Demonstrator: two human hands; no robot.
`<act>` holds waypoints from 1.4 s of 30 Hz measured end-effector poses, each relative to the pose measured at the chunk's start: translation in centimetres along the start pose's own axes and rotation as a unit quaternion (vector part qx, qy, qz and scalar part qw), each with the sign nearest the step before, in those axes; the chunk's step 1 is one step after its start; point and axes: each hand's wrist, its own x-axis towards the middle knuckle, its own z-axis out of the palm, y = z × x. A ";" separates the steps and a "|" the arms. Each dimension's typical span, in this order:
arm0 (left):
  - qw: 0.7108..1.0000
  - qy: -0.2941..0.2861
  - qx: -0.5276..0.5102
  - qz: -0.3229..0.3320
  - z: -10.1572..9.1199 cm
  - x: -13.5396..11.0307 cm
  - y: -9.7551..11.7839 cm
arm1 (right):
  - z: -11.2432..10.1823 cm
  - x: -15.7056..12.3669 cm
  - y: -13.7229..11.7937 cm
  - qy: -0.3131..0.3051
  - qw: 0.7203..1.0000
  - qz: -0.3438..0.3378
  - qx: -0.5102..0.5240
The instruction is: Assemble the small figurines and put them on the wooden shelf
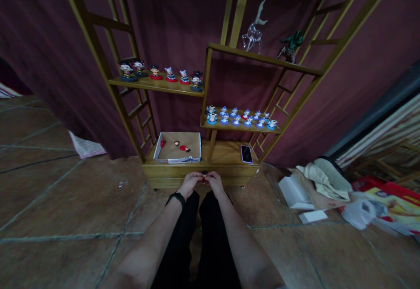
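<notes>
My left hand [190, 182] and my right hand [215, 181] meet in front of me, low before the wooden shelf unit [210, 166]. Both are closed together on a small figurine with a red base [204, 178], mostly hidden by the fingers. A black band sits on my left wrist. Just beyond my hands, an open cardboard box [179, 149] on the bottom board holds a few small red-and-black figurines [184, 148]. My black-trousered legs stretch out below my arms.
Red-based figurines [164, 74] line the left shelf; blue-based ones [241, 117] fill the middle right shelf. A phone [246, 154] lies on the bottom board. A glass deer [254, 31] and a green figure [290, 44] stand on top. Boxes, cloth and bags [328, 184] clutter the tiled floor at right.
</notes>
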 end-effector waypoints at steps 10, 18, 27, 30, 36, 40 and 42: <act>1.000 -0.007 -0.015 -0.007 -0.2 0.2 -0.2 | -0.2 0.5 0.4 -0.007 0.999 0.023 0.048; 1.000 -0.024 -0.011 -0.007 -0.4 0.3 -0.3 | -0.1 0.2 -0.1 0.002 0.998 0.030 0.048; 1.000 -0.027 -0.011 -0.006 -0.3 0.2 -0.1 | -0.2 0.1 0.0 -0.008 0.998 0.026 0.062; 0.999 -0.030 -0.015 -0.007 -0.4 0.4 -0.2 | -0.2 0.4 0.3 -0.007 0.998 0.030 0.062; 0.999 -0.029 -0.017 -0.006 -0.4 0.6 -0.3 | -0.1 0.6 0.4 0.001 0.998 0.039 0.053; 0.999 -0.033 -0.022 -0.006 -0.3 0.6 -0.5 | -0.1 0.4 0.1 0.003 0.998 0.038 0.055; 0.999 -0.031 -0.020 -0.006 -0.4 0.7 -0.6 | -0.1 0.4 0.1 0.001 0.998 0.036 0.053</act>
